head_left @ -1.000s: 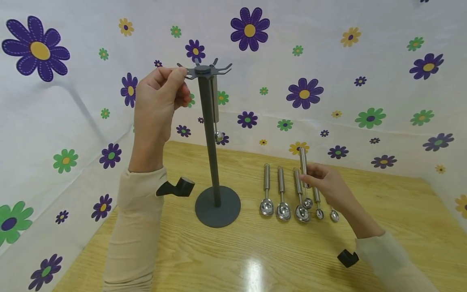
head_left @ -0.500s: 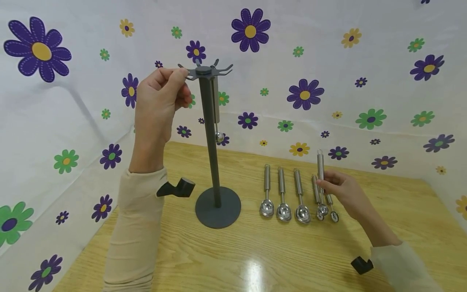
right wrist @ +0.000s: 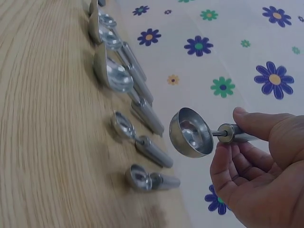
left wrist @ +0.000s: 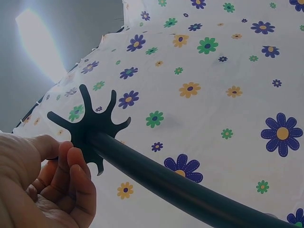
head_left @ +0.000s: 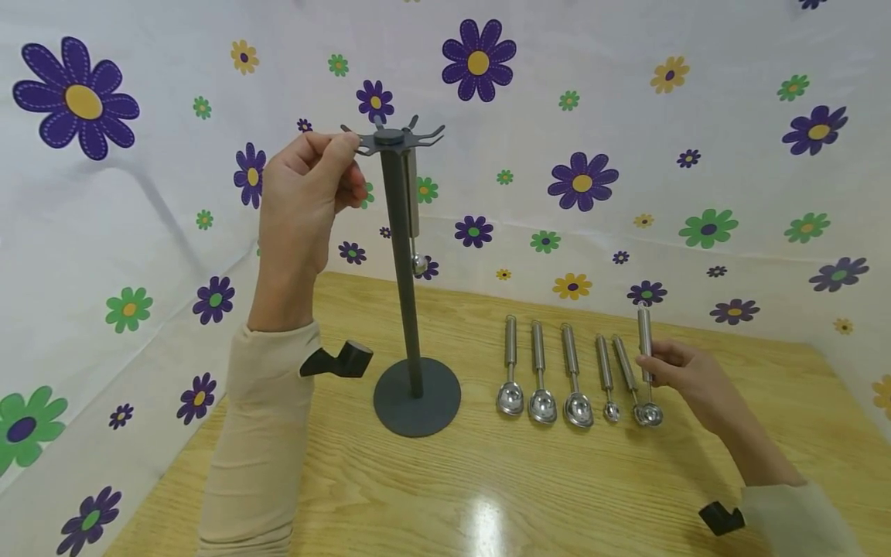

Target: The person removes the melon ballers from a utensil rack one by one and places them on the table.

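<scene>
My left hand (head_left: 299, 193) pinches one prong of the dark hook crown on an upright utensil stand (head_left: 401, 271); its fingertips meet the prong in the left wrist view. One scoop (head_left: 414, 209) hangs from the crown behind the post. At the right, my right hand (head_left: 699, 383) holds a small metal scoop (right wrist: 191, 133) by its handle, thumb on one side and fingers on the other. The held scoop is nearly upright above the table, bowl down, and overlaps the rightmost lying scoop (head_left: 624, 363) in the head view.
Three larger scoops (head_left: 542, 406) and a small one (head_left: 604, 371) lie in a row on the wooden table (head_left: 390, 495), handles toward the back. The stand's round base (head_left: 418, 422) is left of them. A flower-patterned cloth (head_left: 501, 108) rises behind and at the left.
My right hand has carried the held scoop to the right, past the row of lying scoops, and slightly lower. My left hand stays on the stand's crown.
</scene>
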Available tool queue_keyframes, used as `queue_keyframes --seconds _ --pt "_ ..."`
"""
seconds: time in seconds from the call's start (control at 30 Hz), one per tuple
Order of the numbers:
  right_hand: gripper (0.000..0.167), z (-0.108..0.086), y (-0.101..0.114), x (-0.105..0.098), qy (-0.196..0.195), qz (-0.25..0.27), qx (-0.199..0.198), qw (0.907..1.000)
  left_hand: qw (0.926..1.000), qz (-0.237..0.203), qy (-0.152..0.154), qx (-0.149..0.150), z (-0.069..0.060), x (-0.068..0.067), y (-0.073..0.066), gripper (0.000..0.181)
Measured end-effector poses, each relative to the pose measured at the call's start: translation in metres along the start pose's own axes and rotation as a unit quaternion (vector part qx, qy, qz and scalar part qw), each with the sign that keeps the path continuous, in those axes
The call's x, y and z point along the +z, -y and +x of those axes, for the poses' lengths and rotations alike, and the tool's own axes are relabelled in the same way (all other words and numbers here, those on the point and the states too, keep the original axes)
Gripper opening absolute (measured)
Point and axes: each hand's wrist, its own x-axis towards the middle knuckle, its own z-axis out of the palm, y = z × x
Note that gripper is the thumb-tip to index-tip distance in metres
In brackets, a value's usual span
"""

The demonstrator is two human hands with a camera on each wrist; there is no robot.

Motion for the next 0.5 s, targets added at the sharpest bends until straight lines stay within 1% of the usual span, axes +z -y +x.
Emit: queue_keyframes --seconds 0.13,0.27,0.5 --pt "0.051 -0.003 -0.009 -0.010 0.008 -0.038 0.013 0.9992 1.0000 -0.001 0.000 -0.001 0.000 0.000 0.000 0.014" --pt "0.057 -0.006 -0.017 -0.017 0.020 -0.065 0.035 0.9971 1.0000 0.000 -0.001 -0.003 0.000 0.000 0.000 0.014" --pt "0.062 -0.006 -0.027 -0.021 0.030 -0.028 0.070 0.9967 1.0000 -0.002 -0.002 -0.004 0.000 0.001 -0.001 0.014"
